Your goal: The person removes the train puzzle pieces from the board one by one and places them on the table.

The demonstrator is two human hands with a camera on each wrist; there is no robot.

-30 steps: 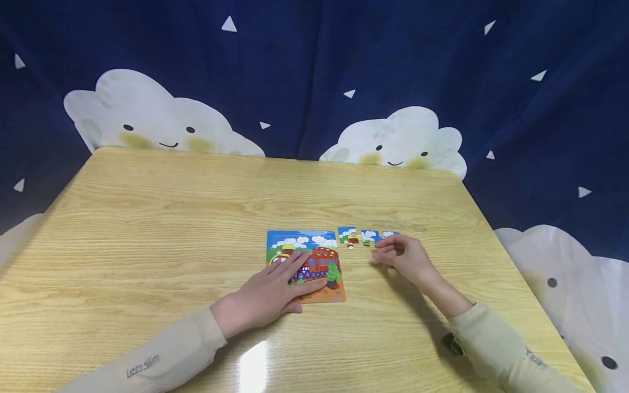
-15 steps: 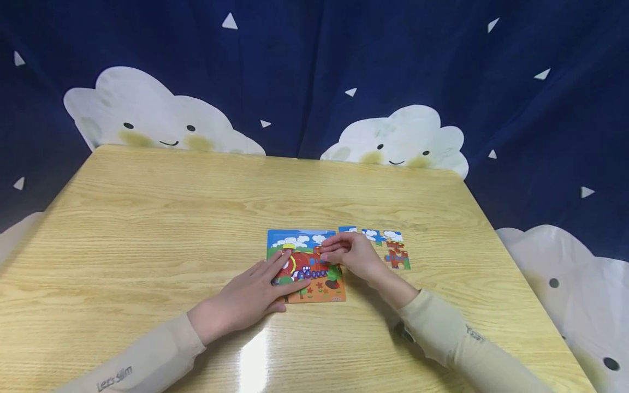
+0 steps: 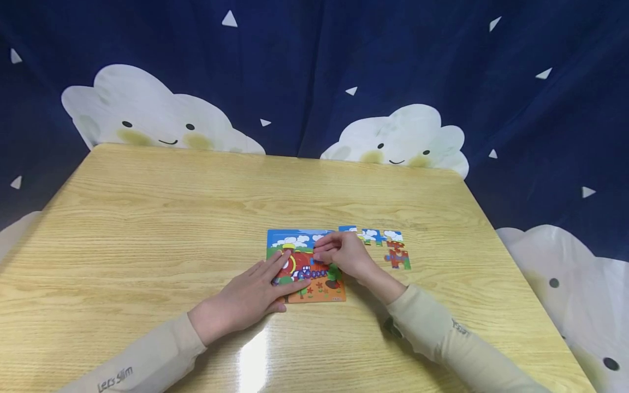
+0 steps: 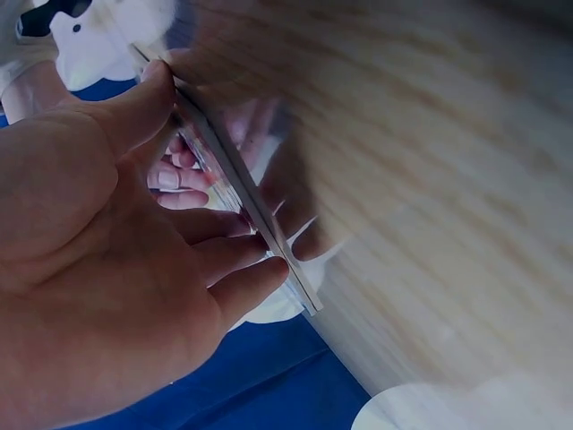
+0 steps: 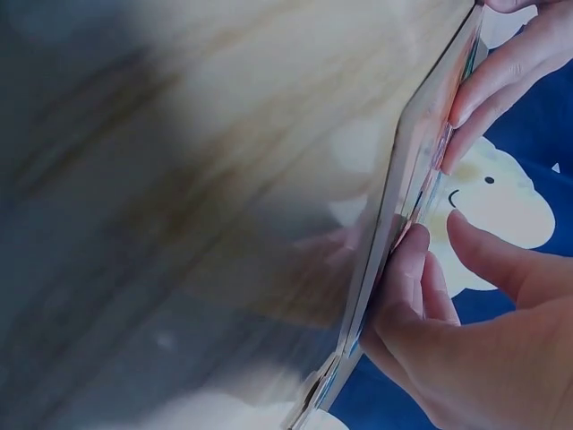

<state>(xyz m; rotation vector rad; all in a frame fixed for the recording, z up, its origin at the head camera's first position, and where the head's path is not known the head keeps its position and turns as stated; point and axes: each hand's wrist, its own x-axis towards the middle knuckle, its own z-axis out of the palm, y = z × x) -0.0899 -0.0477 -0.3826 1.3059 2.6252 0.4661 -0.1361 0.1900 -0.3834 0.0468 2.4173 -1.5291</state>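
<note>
A jigsaw puzzle (image 3: 321,293) with a red train, blue sky and orange ground lies on the wooden table. My left hand (image 3: 245,299) rests on its left and lower part with fingers spread; the left wrist view has the thumb and fingertips at the board's edge (image 4: 235,170). Over the right part of the train, my right hand (image 3: 352,260) touches the picture. In the right wrist view its bent fingers (image 5: 407,269) meet the surface, while the thumb (image 5: 483,251) stands apart. No piece shows between them. What lies under the fingertips is hidden.
Loose puzzle pieces with clouds (image 3: 372,236) and red train parts (image 3: 397,258) lie right of the puzzle, partly behind my right hand. The wooden table (image 3: 172,218) ends at a dark blue curtain (image 3: 295,65) with white clouds.
My right hand has moved left from the loose pieces to the puzzle, then slightly further left. My left hand has shifted a little left and uncovers more of the picture.
</note>
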